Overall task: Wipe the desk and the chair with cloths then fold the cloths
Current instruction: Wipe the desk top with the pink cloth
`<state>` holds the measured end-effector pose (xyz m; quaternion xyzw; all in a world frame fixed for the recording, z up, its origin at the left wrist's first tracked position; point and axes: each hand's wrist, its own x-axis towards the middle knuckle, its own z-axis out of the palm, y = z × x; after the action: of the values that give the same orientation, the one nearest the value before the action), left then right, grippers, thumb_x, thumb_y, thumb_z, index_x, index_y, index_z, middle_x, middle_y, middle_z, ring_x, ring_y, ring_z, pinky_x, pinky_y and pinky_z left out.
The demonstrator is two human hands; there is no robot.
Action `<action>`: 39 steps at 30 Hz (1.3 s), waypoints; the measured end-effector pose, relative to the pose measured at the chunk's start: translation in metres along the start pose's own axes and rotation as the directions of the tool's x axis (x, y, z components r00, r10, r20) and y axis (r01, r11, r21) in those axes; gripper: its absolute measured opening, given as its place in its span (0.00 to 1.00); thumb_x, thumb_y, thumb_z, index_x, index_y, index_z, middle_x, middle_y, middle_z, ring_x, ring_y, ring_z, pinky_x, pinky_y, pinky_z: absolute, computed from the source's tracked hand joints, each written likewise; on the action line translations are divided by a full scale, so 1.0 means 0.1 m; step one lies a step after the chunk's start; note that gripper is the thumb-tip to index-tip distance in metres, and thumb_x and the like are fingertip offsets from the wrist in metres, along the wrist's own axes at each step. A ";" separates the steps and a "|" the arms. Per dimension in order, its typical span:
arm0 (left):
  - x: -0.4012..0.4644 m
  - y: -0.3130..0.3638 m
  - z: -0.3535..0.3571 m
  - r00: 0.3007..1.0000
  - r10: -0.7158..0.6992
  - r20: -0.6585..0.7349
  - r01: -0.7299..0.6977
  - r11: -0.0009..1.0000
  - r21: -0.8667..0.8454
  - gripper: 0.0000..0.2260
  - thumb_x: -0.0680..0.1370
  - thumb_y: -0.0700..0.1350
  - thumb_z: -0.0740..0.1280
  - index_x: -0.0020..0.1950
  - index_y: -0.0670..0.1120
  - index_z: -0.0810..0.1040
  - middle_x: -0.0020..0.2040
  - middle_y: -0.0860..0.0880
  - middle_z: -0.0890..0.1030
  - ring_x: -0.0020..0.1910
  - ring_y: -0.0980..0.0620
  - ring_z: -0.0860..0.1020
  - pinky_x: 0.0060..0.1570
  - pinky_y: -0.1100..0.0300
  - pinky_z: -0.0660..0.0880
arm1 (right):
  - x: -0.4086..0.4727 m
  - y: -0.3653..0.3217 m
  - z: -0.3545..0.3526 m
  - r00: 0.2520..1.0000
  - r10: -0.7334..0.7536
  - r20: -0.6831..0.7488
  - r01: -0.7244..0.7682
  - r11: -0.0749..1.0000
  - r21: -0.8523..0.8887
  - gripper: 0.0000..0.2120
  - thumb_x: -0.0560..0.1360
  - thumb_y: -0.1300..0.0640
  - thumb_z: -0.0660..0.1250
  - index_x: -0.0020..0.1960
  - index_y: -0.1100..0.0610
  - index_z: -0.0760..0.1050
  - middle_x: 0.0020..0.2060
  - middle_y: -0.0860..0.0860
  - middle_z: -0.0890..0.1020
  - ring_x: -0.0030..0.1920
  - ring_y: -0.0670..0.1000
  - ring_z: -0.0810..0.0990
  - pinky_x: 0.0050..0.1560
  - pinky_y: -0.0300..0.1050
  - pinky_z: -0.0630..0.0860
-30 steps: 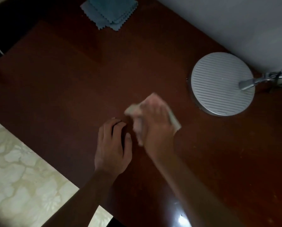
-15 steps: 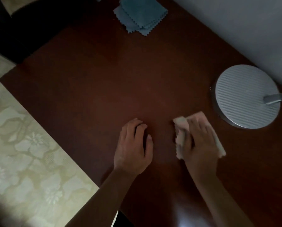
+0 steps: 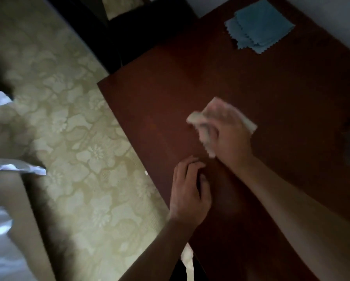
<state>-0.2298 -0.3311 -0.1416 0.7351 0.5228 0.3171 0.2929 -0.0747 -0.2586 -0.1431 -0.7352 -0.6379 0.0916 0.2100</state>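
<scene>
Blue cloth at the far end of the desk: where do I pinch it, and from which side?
Probably pinch the zigzag-edged near corner of the blue cloth, coming from the near side. It lies flat and folded on the desk, and its layered edges face that way.

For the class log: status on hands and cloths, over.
Right hand presses pale cloth on desk. Left hand rests empty. Blue cloths folded, clear.
</scene>
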 end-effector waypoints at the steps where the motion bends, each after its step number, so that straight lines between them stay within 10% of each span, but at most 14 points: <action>1: -0.05 -0.09 -0.10 0.999 -0.027 -0.035 0.027 1.000 0.000 0.10 0.76 0.39 0.62 0.56 0.41 0.78 0.59 0.48 0.77 0.60 0.53 0.73 0.63 0.63 0.69 | -0.32 -0.15 0.01 0.997 -0.074 0.013 0.074 0.997 0.033 0.17 0.79 0.53 0.62 0.65 0.54 0.78 0.64 0.53 0.79 0.69 0.54 0.73 0.70 0.53 0.68; 5: -0.12 -0.23 -0.25 0.997 -0.053 -0.058 0.056 0.998 0.042 0.12 0.75 0.39 0.62 0.57 0.42 0.78 0.60 0.50 0.76 0.63 0.57 0.71 0.65 0.64 0.68 | -0.73 -0.02 -0.11 0.984 -0.180 0.007 0.179 0.982 0.062 0.16 0.78 0.60 0.63 0.64 0.55 0.79 0.63 0.51 0.80 0.68 0.51 0.74 0.70 0.52 0.70; 11: -0.17 -0.20 -0.24 0.998 -0.056 -0.005 0.056 0.997 0.050 0.11 0.75 0.39 0.64 0.57 0.42 0.78 0.61 0.49 0.76 0.69 0.53 0.70 0.69 0.64 0.64 | 0.53 0.02 0.05 0.994 0.099 -0.040 -0.097 0.994 0.042 0.16 0.81 0.58 0.57 0.65 0.59 0.76 0.62 0.59 0.80 0.66 0.60 0.74 0.71 0.53 0.64; 19: -0.17 -0.06 -0.56 0.953 -0.280 -0.113 0.269 0.958 -0.103 0.09 0.77 0.41 0.64 0.55 0.51 0.75 0.53 0.57 0.74 0.53 0.61 0.75 0.51 0.74 0.69 | -0.94 -0.66 0.20 0.976 -0.207 0.073 0.191 0.965 0.181 0.18 0.74 0.56 0.67 0.64 0.56 0.78 0.63 0.51 0.80 0.70 0.52 0.73 0.74 0.53 0.64; 27: -0.37 -0.26 -1.04 0.968 -0.239 0.080 0.235 0.970 0.059 0.16 0.79 0.38 0.66 0.60 0.57 0.74 0.61 0.61 0.74 0.57 0.78 0.68 0.52 0.81 0.65 | 0.67 -0.61 0.28 0.992 0.078 0.104 -0.086 0.994 0.073 0.19 0.79 0.56 0.64 0.69 0.46 0.74 0.69 0.52 0.73 0.72 0.56 0.67 0.73 0.50 0.60; 33: -0.44 -0.35 -1.18 0.967 -0.248 -0.056 0.251 0.967 0.044 0.13 0.78 0.44 0.60 0.60 0.50 0.77 0.57 0.59 0.75 0.54 0.68 0.75 0.50 0.77 0.68 | -0.50 -1.45 0.57 0.959 -0.275 0.062 0.253 0.937 0.240 0.09 0.76 0.56 0.63 0.47 0.54 0.82 0.45 0.50 0.82 0.54 0.54 0.79 0.68 0.50 0.68; 39: -0.62 -0.20 -1.13 0.992 -0.105 0.064 0.103 0.994 0.031 0.11 0.78 0.35 0.64 0.57 0.46 0.79 0.54 0.53 0.77 0.52 0.67 0.75 0.49 0.77 0.69 | -1.60 -1.18 0.48 0.997 -0.077 -0.028 0.081 0.978 0.191 0.16 0.79 0.54 0.60 0.63 0.55 0.79 0.63 0.50 0.81 0.70 0.51 0.73 0.74 0.53 0.63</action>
<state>-0.3441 -0.3737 -0.0960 0.7208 0.5549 0.2696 0.3158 -0.2277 -0.3944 -0.1571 -0.6866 -0.6525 0.1369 0.2899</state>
